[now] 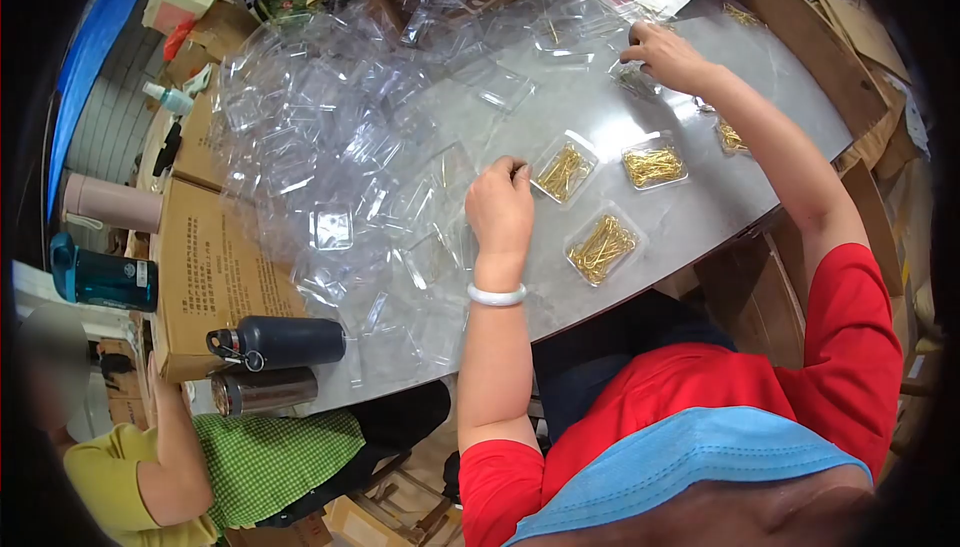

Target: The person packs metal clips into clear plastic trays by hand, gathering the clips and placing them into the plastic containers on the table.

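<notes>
My left hand [500, 205], with a white bangle at the wrist, is closed. Its curled fingertips are at the left edge of a clear plastic box of golden hooks [565, 171]; whether they touch it is hard to tell. Farther off, my right hand [672, 57] is closed, its fingertips pinched above a shiny clear plastic box [636, 79]. What is between those fingertips is hidden. Two more filled boxes, the middle one [654, 163] and the nearest one [604, 249], sit on the table. Another box of hooks [731, 136] is partly covered by my right forearm.
A large heap of clear plastic boxes [330, 117] covers the grey table's [700, 227] left side. A dark bottle [290, 341], a steel cup [265, 390] and a cardboard carton [215, 277] are at the left. A co-worker in yellow-green [140, 477] sits there. Loose hooks [742, 15] lie far right.
</notes>
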`<state>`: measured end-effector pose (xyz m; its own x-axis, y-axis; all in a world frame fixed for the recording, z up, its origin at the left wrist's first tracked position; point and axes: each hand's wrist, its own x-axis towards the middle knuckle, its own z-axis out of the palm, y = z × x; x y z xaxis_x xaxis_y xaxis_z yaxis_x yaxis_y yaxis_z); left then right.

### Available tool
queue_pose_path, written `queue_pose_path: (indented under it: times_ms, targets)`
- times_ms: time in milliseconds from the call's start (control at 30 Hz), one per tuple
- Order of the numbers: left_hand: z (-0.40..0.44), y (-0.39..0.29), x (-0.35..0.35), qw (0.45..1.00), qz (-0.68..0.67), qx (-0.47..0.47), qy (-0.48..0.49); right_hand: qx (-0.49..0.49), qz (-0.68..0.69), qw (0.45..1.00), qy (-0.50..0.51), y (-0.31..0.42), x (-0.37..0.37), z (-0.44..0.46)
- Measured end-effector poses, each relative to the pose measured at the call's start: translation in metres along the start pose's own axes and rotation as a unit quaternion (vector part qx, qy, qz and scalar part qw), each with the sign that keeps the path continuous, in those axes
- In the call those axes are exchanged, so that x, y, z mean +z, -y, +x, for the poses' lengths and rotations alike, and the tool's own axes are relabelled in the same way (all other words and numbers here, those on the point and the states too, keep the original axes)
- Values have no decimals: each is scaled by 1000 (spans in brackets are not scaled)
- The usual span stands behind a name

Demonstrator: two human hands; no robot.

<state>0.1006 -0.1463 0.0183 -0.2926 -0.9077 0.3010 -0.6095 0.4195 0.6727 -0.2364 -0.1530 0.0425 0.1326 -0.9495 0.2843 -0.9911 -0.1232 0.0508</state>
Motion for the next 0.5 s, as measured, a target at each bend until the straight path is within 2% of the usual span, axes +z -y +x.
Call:
queue_pose_path:
  times_ms: [233, 333, 433, 500]
  targets:
    - [0, -1, -1, 1000, 5, 3, 3, -28, -45, 998, 23, 8, -8, 8]
    - [-1, 0, 0, 1000, 5, 4, 3, -52, -61, 995, -56, 11, -14, 9]
    - [-1, 1, 1, 1000, 7, 7, 4, -72, -98, 989, -89, 14, -20, 8]
    - [-1, 0, 0, 1000, 8, 8, 6, -70, -117, 989, -55, 17, -21, 7]
